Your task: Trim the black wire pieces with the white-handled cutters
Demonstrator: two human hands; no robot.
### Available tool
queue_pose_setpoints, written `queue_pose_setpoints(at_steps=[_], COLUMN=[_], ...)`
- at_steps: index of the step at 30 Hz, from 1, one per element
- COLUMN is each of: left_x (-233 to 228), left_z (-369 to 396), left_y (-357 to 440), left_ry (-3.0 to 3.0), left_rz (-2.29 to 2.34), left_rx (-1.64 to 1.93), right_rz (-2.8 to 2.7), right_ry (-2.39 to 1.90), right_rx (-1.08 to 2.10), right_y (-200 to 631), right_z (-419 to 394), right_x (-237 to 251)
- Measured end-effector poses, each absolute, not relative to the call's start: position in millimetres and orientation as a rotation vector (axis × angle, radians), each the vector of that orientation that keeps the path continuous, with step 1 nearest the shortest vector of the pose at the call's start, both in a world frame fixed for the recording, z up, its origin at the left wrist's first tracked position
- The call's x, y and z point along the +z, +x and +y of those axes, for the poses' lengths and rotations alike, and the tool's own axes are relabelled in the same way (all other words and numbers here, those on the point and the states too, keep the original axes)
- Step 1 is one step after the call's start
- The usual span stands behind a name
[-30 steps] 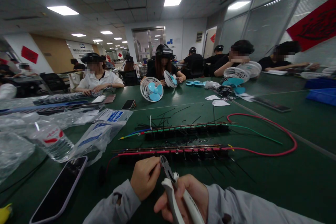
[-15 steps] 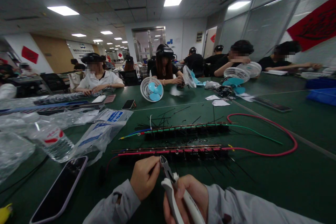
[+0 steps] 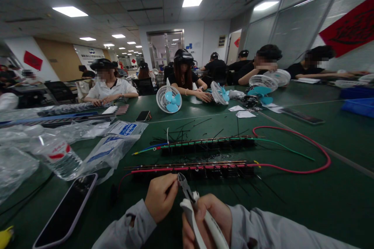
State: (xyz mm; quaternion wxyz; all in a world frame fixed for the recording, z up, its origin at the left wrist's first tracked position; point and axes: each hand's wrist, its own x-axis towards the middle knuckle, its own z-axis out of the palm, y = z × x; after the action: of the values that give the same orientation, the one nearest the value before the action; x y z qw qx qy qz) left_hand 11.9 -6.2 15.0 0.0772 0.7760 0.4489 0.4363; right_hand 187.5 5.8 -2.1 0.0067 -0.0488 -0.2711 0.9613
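My right hand (image 3: 214,216) is wrapped around the white handles of a pair of pliers (image 3: 187,188), whose metal jaws point up and away from me. My left hand (image 3: 162,196) is closed in a pinch beside the jaw tips; whatever its fingers hold is hidden. Just beyond both hands lies a black strip with a thick red cable (image 3: 169,170) along it, with black cable-tie tails sticking out. Behind that, a second strip carries a green wire (image 3: 204,141), with a blue wire at its left end and an upright white tie.
At left lie a phone (image 3: 68,210), a water bottle (image 3: 55,155) and plastic bags (image 3: 112,149). The red cable loops out at right. Across the green table, several people sit near small fans (image 3: 168,99). Blue trays (image 3: 358,107) stand at far right.
My hands and the pliers have hardly moved. Across the table, a person's hands and the fan by them have shifted lower, and the fan is tilted differently.
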Motion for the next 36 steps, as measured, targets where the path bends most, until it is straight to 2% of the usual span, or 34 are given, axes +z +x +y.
queue_pose_setpoints(at_steps=[12,21,36], left_x=[12,13,15], left_z=[-6,-6,-6], left_y=[12,12,13], left_ry=[2.339,2.325,2.332], left_rz=[1.355,1.332,1.353], left_rx=[1.334,1.307,1.316], right_rz=[-0.836,-0.802,-0.867], right_ry=[-0.375,-0.022,-0.175], right_rx=[3.124,3.070,3.038], right_y=[192,191,190], right_z=[7,9,8], right_x=[11,-6,-6])
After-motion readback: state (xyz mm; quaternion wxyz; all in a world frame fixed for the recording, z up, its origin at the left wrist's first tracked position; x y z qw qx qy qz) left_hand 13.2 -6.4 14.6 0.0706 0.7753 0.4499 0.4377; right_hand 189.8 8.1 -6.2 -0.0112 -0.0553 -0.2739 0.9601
